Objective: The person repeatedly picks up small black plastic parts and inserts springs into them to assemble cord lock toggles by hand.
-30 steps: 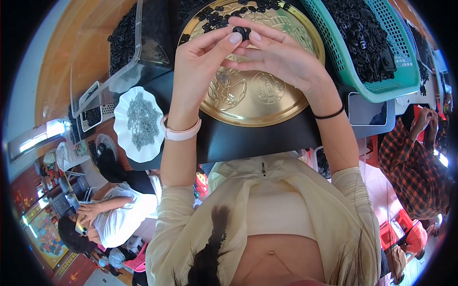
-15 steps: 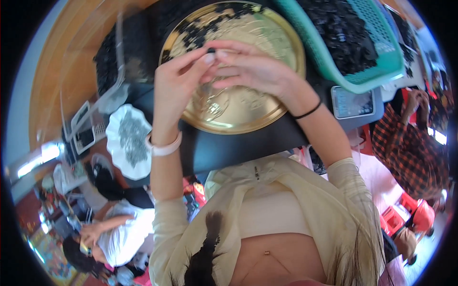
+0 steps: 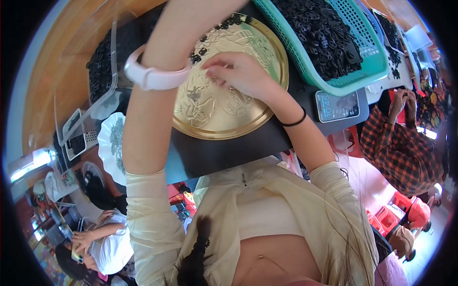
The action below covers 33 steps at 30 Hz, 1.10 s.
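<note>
My left arm stretches up over the left side of the round gold tray (image 3: 229, 131), a pale pink band at its wrist. My left hand (image 3: 195, 24) is blurred and runs off the top edge, so its fingers are hidden. Over the tray's middle hovers my right hand (image 3: 241, 76), loosely curved with the fingers a little apart and nothing visible in them. Small black pieces (image 3: 202, 51) lie scattered on the tray's far part, near the right fingertips. Raised figures show on the tray's bare gold surface.
Right of the tray stands a green perforated basket (image 3: 329, 86) of black parts. A phone (image 3: 337, 106) lies below it. At left are a clear bin (image 3: 114, 57) with black parts and a white scalloped dish (image 3: 106, 145) of small grey pieces. Other people sit on both sides.
My hands were together over the tray, fingers around a small black piece. The left has moved up and away past the top edge. The right stays over the tray, apart from it.
</note>
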Motion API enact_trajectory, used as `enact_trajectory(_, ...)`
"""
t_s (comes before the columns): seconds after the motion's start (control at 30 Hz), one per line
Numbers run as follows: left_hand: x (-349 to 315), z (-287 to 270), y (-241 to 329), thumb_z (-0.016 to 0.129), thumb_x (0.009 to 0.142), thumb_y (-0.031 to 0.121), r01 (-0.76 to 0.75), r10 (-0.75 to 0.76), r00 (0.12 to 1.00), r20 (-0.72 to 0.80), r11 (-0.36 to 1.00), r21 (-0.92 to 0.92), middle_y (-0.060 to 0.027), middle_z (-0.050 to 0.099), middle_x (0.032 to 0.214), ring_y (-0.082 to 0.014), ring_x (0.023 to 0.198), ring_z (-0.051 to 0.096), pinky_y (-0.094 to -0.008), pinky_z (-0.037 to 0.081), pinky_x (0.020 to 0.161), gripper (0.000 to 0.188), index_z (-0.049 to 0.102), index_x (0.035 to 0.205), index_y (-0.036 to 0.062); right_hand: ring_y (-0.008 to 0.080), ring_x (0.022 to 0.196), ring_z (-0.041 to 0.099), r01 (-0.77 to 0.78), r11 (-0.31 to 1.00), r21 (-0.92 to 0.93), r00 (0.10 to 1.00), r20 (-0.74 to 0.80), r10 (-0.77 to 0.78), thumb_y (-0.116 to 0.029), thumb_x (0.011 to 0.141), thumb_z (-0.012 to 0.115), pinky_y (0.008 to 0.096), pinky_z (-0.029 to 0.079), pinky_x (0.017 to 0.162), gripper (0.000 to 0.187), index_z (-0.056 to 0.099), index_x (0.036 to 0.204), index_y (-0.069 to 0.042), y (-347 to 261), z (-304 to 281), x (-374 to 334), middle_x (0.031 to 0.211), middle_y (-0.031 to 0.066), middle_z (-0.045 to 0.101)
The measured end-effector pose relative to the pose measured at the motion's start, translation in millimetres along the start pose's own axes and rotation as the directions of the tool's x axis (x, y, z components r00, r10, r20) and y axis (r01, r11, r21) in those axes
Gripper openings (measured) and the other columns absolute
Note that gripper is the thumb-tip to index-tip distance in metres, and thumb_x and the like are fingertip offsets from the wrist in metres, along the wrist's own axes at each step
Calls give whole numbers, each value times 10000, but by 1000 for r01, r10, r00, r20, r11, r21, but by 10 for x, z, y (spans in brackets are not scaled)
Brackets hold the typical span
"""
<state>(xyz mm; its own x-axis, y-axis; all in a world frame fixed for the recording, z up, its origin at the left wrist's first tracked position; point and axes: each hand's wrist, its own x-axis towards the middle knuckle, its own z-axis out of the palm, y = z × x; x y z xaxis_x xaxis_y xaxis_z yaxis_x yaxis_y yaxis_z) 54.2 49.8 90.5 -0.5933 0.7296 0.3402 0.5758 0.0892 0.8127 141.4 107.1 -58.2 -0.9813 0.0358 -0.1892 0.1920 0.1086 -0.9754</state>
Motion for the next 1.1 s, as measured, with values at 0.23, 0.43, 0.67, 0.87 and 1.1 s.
enact_trajectory(0.23, -507, -398, -1368, 613, 829, 143, 106, -100, 994, -37, 911, 398, -74, 680, 942, -151, 832, 647, -272, 485, 766, 262, 643, 1086, 106, 294, 819, 601, 177, 631, -755, 765, -298, -571, -141, 835, 565, 344, 480, 749, 266, 614, 1088, -75, 322, -304, 180, 960, 138, 616)
enact_trajectory(0.43, -954, -229, -1450, 591, 787, 130, 146, -136, 989, -55, 864, 483, -132, 659, 905, -289, 809, 628, -343, 479, 779, 226, 675, 996, 110, 305, 823, 587, 105, 587, -802, 738, -333, -586, -161, 843, 564, 369, 472, 743, 252, 625, 1077, -88, 249, -353, 387, 909, 141, 605)
enact_trajectory(0.67, -1445, -357, -1217, 623, 794, 140, 282, -251, 959, -129, 833, 476, -83, 653, 871, -184, 691, 579, -293, 471, 652, 243, 670, 1029, 102, 302, 773, 568, 258, 415, -873, 670, -148, -727, -86, 815, 568, 375, 461, 673, 126, 548, 883, 18, 41, -282, 547, 785, 160, 565)
enact_trajectory(0.87, -1682, -388, -929, 645, 791, 186, 175, -254, 962, 94, 848, 499, -58, 637, 867, -174, 802, 558, -286, 444, 742, 223, 677, 992, 96, 363, 835, 532, 202, 448, -871, 741, -163, -652, -58, 807, 505, 423, 431, 725, 81, 526, 818, 20, -45, -196, 495, 869, 209, 545)
enact_trajectory(1.1, -1672, -162, -918, 618, 801, 135, 174, -234, 971, 39, 814, 554, -114, 614, 850, -298, 792, 599, -332, 478, 684, 123, 653, 869, 38, 347, 883, 532, 170, 477, -862, 812, -152, -564, -10, 794, 522, 395, 438, 805, 159, 563, 935, 52, 68, -176, 585, 931, 201, 562)
